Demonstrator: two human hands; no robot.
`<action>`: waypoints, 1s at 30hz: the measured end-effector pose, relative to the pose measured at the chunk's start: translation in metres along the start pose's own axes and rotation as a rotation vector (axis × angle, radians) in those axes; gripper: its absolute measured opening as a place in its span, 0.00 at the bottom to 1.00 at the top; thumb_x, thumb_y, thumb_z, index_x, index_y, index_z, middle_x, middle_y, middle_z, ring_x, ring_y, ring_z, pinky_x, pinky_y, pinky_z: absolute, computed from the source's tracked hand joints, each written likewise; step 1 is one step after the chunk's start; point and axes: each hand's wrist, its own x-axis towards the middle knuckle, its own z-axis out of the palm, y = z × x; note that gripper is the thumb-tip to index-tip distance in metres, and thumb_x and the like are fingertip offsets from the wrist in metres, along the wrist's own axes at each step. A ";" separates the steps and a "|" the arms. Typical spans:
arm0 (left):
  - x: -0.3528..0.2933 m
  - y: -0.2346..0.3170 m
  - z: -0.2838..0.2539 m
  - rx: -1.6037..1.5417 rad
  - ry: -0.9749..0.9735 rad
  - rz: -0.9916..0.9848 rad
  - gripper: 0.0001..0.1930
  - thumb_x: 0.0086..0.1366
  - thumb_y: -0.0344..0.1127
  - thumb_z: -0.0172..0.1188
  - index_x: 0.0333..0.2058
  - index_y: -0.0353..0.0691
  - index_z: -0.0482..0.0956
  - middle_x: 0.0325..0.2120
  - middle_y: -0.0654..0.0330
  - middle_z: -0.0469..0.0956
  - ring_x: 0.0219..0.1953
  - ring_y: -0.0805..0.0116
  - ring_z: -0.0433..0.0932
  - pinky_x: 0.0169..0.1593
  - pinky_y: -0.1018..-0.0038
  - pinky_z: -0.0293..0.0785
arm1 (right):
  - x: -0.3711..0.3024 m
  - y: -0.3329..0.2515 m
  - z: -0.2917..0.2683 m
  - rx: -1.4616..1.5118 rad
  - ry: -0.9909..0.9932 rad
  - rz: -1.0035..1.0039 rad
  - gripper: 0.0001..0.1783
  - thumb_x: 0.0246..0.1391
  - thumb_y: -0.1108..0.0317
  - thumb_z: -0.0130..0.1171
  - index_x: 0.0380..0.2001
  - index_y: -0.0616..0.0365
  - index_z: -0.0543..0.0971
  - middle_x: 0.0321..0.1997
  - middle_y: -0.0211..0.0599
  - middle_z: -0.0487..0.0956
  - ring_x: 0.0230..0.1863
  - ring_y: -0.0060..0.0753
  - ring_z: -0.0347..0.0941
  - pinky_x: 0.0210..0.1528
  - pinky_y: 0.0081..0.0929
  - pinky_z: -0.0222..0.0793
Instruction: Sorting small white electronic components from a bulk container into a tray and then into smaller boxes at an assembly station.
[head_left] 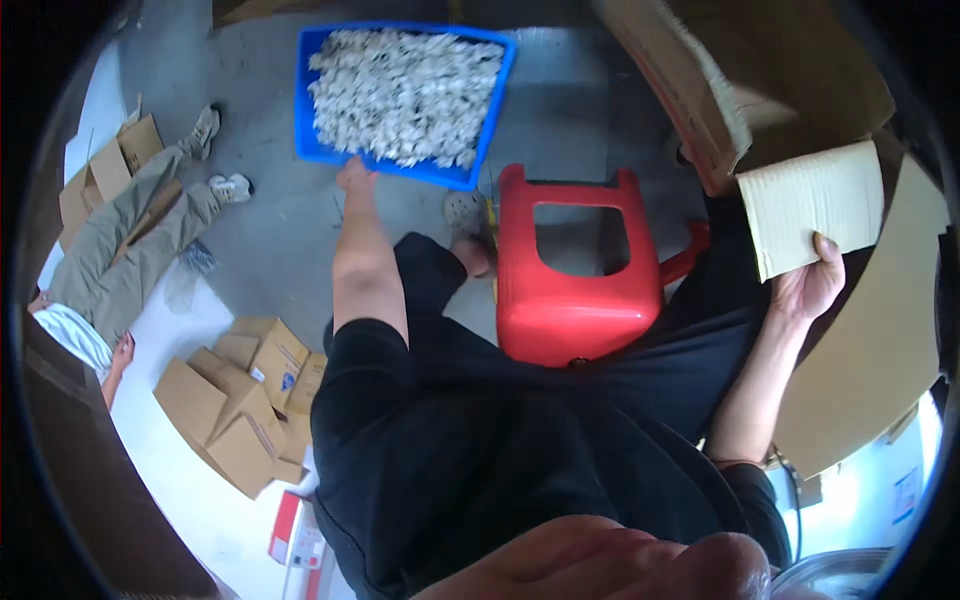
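Since the blue tub (303,110) at upper centre seems heavy with whitish pieces (405,95), its rim (430,177), which the left hand (357,176) touches, grip unclear, probably offers the stiffest hold, while the right hand (812,286), at right, pinches a light-looking cardboard sheet (812,200).

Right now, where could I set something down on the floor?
Bare grey floor shows between the blue bin and the other person's shoes, and between the bin, red stool and large carton. It's crowded at lower left with cardboard boxes, and at right around the right hand.
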 end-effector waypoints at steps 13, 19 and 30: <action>-0.151 0.258 0.033 -1.148 -0.080 -0.651 0.41 0.71 0.64 0.47 0.69 0.36 0.55 0.65 0.48 0.63 0.61 0.43 0.71 0.60 0.38 0.71 | 0.055 0.024 0.010 -0.312 0.192 0.309 0.37 0.39 0.81 0.54 0.60 0.71 0.70 0.58 0.52 0.77 0.56 0.49 0.77 0.64 0.44 0.72; -0.237 0.490 -0.030 -1.352 -1.046 -0.350 0.32 0.72 0.50 0.51 0.65 0.36 0.58 0.62 0.45 0.66 0.58 0.41 0.74 0.60 0.42 0.74 | 0.124 -0.032 -0.095 -0.266 -0.001 0.394 0.35 0.42 0.79 0.53 0.59 0.72 0.71 0.57 0.54 0.77 0.55 0.48 0.77 0.59 0.40 0.75; -0.262 0.573 0.116 -1.513 -1.202 -0.252 0.14 0.67 0.31 0.56 0.50 0.37 0.74 0.45 0.51 0.79 0.48 0.59 0.80 0.54 0.60 0.80 | 0.332 -0.187 -0.409 -1.427 0.249 -0.189 0.34 0.71 0.44 0.42 0.64 0.62 0.71 0.65 0.49 0.74 0.66 0.41 0.70 0.67 0.39 0.66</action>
